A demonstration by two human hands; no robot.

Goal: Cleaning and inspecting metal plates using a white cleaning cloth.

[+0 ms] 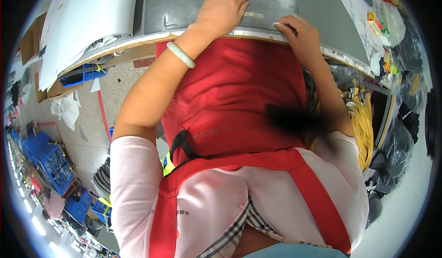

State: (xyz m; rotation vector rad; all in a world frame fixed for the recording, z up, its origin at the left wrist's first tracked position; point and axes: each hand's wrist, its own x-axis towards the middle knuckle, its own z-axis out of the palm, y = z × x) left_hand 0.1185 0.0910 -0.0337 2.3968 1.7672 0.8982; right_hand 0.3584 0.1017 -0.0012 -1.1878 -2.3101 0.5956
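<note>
My left hand point(223, 8) rests on a dark grey mat point(177, 4) with its fingers spread, holding nothing. A pale bangle circles that wrist. To its right, my right hand point(301, 37) is over the mat's near edge with thumb and fingers pinched together. Something small and whitish shows at its fingertips; whether it is a held thing or a nail I cannot tell. A short pale strip point(254, 15) lies on the mat between the hands, and a dark corner mark is left of them.
A large roll of white sheet point(99, 16) covers the table's left side. Plastic bags point(389, 21) crowd the right end. My red apron point(230, 87) meets the table edge. Yellow strips point(363, 124) hang low right; blue crates point(55, 166) stand on the floor at left.
</note>
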